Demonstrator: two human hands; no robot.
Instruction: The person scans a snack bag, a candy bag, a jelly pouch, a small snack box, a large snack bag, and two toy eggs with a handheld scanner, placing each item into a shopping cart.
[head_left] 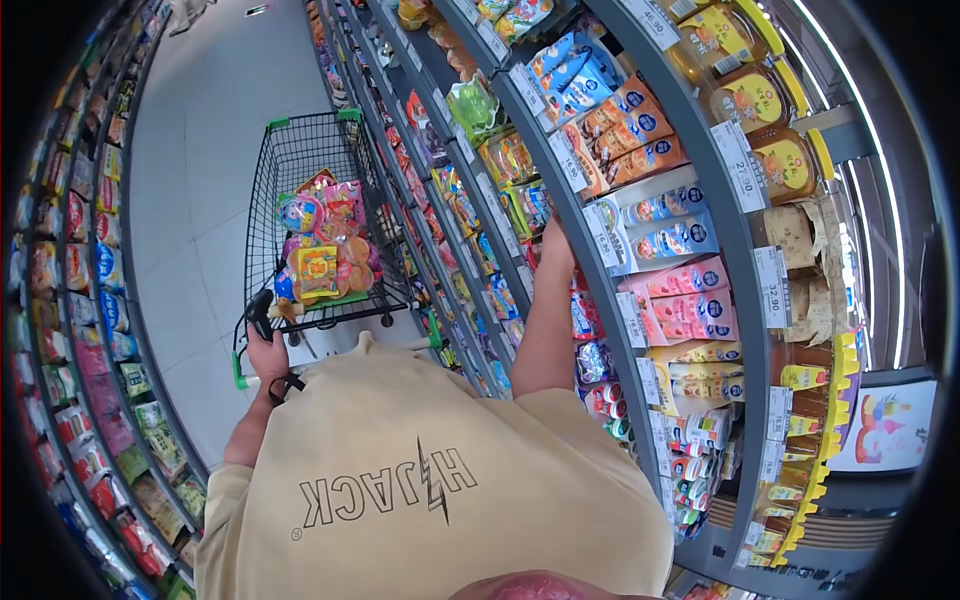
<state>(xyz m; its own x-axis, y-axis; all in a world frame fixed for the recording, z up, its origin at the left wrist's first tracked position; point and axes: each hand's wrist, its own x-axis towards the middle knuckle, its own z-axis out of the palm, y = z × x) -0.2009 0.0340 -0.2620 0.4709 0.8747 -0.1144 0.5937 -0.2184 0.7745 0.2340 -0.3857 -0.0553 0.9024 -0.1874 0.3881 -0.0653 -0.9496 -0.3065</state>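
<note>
My left hand (266, 356) is closed at the near end of a shopping cart (262, 190), by its handle. A black piece (260, 316) sits just beyond the fingers and partly covers the grip. Several bright snack packs, among them a yellow pack (314, 272) and a pink pack (342, 204), lie heaped inside the wire basket. To the right, my right hand (556, 240) reaches into a shelf beside a green-and-yellow snack bag (533, 206). The shelf edge hides its fingers, so I cannot make out whether it grips anything.
Tall shelving on the right carries blue packs (575, 75), pink packs (690, 300) and yellow-lidded tubs (785, 165) behind price tags. Another packed shelf (75, 260) runs along the left. Pale floor tiles (190, 130) stretch ahead between them.
</note>
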